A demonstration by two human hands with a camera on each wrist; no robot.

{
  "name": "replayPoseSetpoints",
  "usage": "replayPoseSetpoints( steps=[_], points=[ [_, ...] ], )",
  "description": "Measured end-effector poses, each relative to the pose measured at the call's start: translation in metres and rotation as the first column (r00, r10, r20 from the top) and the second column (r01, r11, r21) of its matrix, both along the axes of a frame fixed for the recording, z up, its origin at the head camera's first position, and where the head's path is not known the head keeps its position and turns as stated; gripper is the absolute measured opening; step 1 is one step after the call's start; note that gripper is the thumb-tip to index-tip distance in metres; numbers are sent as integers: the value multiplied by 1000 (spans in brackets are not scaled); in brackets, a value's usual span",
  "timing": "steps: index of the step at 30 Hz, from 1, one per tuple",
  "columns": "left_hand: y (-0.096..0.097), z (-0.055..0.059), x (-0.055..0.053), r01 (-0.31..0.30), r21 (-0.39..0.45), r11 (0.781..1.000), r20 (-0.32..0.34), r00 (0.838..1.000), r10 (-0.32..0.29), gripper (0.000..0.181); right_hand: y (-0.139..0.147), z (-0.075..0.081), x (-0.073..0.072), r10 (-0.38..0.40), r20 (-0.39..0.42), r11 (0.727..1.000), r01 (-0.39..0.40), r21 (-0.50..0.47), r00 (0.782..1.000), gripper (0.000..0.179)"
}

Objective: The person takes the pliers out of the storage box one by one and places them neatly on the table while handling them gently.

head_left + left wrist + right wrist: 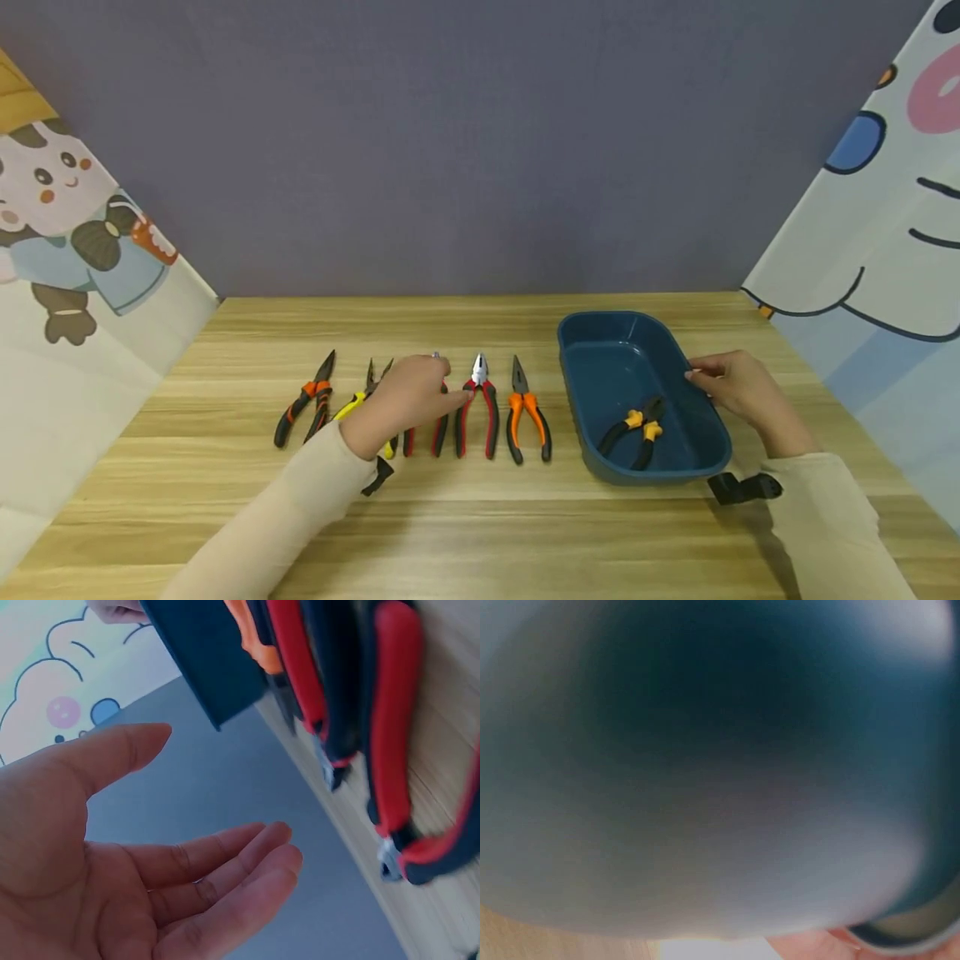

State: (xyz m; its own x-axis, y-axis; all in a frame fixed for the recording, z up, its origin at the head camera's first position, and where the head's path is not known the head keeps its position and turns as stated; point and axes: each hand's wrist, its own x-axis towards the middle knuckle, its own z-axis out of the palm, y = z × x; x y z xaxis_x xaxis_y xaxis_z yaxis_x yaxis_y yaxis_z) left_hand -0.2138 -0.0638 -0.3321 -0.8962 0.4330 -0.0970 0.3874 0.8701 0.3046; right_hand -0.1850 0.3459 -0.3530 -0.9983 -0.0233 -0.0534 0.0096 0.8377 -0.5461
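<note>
In the head view my left hand (405, 396) hovers over the row of pliers, thumb and fingers spread and holding nothing. Partly hidden beneath it are red-and-black pliers (441, 433) and yellow-handled pliers (349, 406). Just right of the hand lie silver-jawed pliers (480, 367) with red-and-black handles, then orange-handled needle-nose pliers (517, 402). On the right, my right hand (738, 392) pinches the rim of a dark blue basin (600, 367), its thumb over the edge. Inside the basin rest yellow-and-black pliers (635, 419). The basin's blurred wall (727, 697) fills most of the right wrist view.
At the left end of the row lie needle-nose pliers (322, 388) with orange-and-black handles. All stand on a wooden tabletop (480, 533) backed by a grey panel (480, 150). Printed cartoon panels flank both sides.
</note>
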Motion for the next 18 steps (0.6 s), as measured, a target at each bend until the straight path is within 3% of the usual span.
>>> replayPoseSetpoints(
  steps=[5, 9, 12, 18],
  points=[
    [12, 2, 0, 16, 2, 1000, 15, 1000, -16, 41, 0, -1, 0, 1, -8, 1000, -1, 1, 1000, 38],
    [21, 0, 1, 57, 35, 998, 14, 998, -58, 36, 0, -1, -1, 5, -6, 1000, -5, 7, 1000, 38],
    [27, -3, 2, 92, 52, 994, -4, 996, -92, 43, 0, -1, 0, 3, -5, 1000, -3, 10, 1000, 38],
    [43, -2, 5, 117, 82, 990, 26, 993, -119, 41, 0, -1, -1, -5, -1, 1000, 5, 3, 1000, 39]
  ],
)
